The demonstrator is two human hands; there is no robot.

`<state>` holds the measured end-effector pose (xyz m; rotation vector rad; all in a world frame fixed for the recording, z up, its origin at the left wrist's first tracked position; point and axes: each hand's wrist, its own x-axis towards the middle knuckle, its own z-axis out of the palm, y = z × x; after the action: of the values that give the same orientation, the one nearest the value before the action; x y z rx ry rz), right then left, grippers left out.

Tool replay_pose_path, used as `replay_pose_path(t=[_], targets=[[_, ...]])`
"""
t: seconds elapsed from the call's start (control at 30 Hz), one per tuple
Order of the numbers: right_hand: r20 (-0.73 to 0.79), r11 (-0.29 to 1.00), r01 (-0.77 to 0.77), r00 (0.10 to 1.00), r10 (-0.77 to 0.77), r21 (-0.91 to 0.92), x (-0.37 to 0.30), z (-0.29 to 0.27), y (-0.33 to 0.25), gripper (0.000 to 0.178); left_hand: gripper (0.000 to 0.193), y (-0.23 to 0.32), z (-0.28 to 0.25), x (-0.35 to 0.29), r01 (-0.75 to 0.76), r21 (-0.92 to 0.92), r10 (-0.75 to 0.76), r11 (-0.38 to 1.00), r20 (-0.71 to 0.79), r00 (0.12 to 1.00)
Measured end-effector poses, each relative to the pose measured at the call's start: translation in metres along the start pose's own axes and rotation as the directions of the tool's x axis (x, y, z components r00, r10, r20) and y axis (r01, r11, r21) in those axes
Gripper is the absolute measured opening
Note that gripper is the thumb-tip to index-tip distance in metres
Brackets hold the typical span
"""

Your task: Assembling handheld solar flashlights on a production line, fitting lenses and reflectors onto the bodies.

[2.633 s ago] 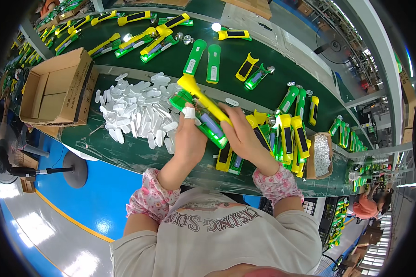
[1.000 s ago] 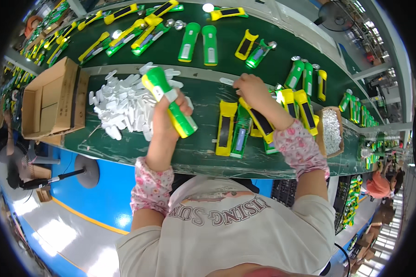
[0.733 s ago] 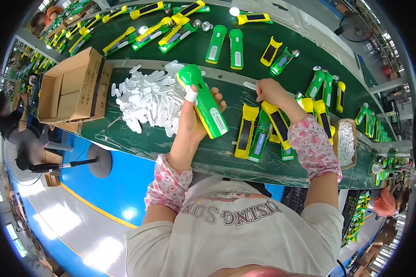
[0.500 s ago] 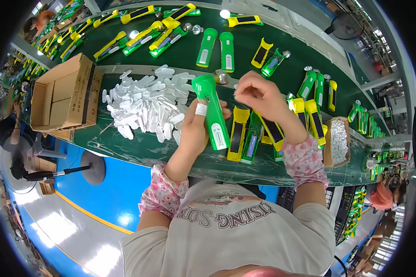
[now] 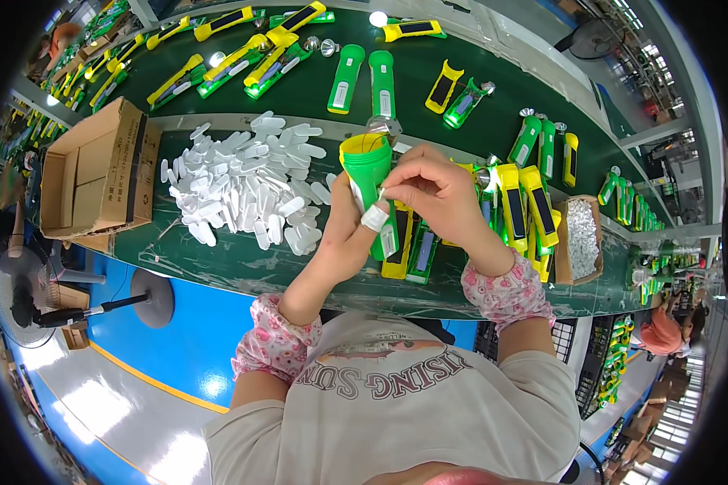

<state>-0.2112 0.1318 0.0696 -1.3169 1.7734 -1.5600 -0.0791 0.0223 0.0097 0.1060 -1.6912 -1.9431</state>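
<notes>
One green worktop [image 5: 234,263] is flanked at left by a cardboard box [image 5: 133,174] and strewn with white oval pieces [image 5: 251,186]. Above it, a green flashlight [image 5: 366,175] is clasped in the left hand [image 5: 348,233]; at its side the right hand [image 5: 441,194] is pinched — on what cannot be told.

Flashlight [image 5: 367,173] partly behind left thumb [image 5: 373,217]

A pale grey, short-sleeved T-shirt [image 5: 396,436] bears arched, dark maroon lettering [image 5: 387,378] and a small printed picture [image 5: 380,346] on its front, worn with 2 pink-and-white floral oversleeves [image 5: 273,338], gathered at the ends; 1 white wrap [image 5: 374,217] bands the left hand's [image 5: 348,240] thumb [image 5: 359,236].
</notes>
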Motion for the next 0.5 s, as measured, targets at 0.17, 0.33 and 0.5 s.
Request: replay_pose_path(t=[0.17, 0.33, 0.5], targets=[[-0.044, 0.996, -0.035, 0.998, 0.039, 0.082, -0.008, 0.01, 0.028, 0.029, 0.051, -0.007, -0.001, -0.001, 0.032, 0.063, -0.035, 0.997, 0.056, 0.998], [-0.045, 0.989, -0.145, 0.988, 0.146, 0.027, -0.007, 0.004, 0.036, 0.05, 0.05, -0.007, -0.01, -0.002, 0.021, 0.124, -0.035, 0.992, 0.113, 0.993], [0.199, 0.829, -0.4, 0.916, 0.349, 0.391, 0.012, -0.021, 0.036, 0.053, 0.035, -0.001, -0.002, 0.007, 0.33, -0.276, -0.28, 0.903, 0.207, 0.937]])
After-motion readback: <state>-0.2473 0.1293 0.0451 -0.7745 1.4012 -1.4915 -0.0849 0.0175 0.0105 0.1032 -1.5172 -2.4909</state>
